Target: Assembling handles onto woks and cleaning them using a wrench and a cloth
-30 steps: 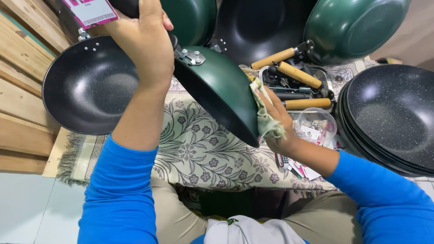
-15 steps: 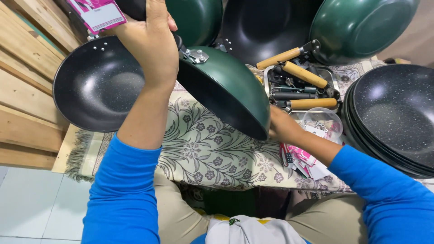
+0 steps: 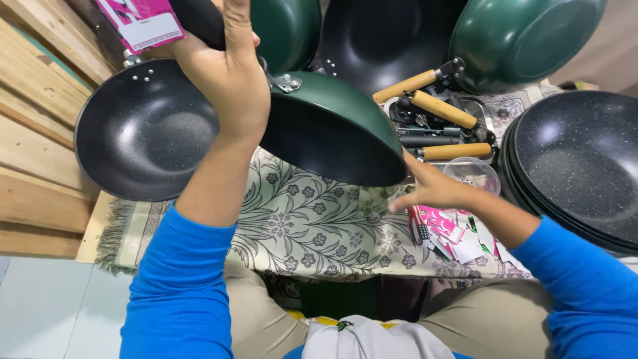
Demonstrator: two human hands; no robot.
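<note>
My left hand (image 3: 226, 86) is raised and gripped around the black handle of a green pan (image 3: 332, 126), which hangs tilted over a floral cloth (image 3: 312, 226) with its dark green underside toward me. A pink and white label (image 3: 139, 20) sticks out at the handle's end. My right hand (image 3: 432, 189) sits low under the pan's right rim with its fingers spread and nothing in it. It hovers just above a pile of pink labels (image 3: 445, 229) and beside a clear round container (image 3: 473, 174).
A black speckled pan (image 3: 143, 133) lies at the left beside wooden planks (image 3: 33, 133). A stack of black pans (image 3: 578, 166) fills the right. More green pans (image 3: 525, 40) and a black one (image 3: 385, 40) stand at the back behind a tray of wooden handles (image 3: 438, 110).
The green cloth my right hand pressed against the pan's underside is gone from it. That hand has dropped lower and opened. My left hand has lifted the pan slightly and shifted it right.
</note>
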